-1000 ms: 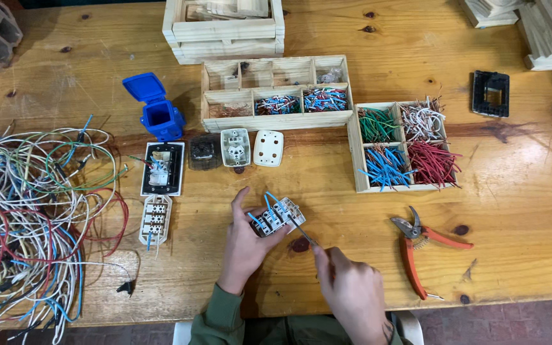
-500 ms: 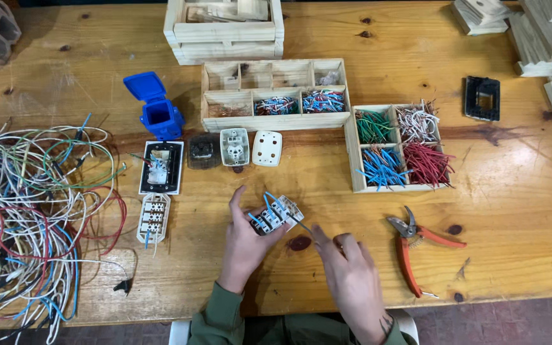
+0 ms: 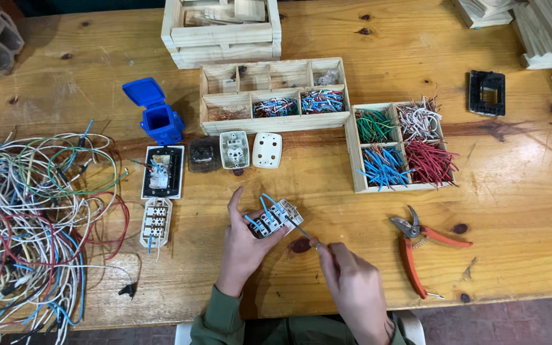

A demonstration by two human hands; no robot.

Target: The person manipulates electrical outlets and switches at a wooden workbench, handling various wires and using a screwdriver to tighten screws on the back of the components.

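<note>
- wooden workbench (image 3: 512, 211) fills the view, seen from above.
- switch module (image 3: 277, 217) with short blue wires sits near the front edge, long axis slanting from lower left to upper right.
- left hand (image 3: 244, 246) has its fingers clamped on the module.
- right hand (image 3: 352, 287) has its fingers closed around a small screwdriver (image 3: 301, 231), tip at the module.
- red pliers (image 3: 420, 246) lie to the right; a tangled wire pile (image 3: 30, 217) lies far left.
</note>
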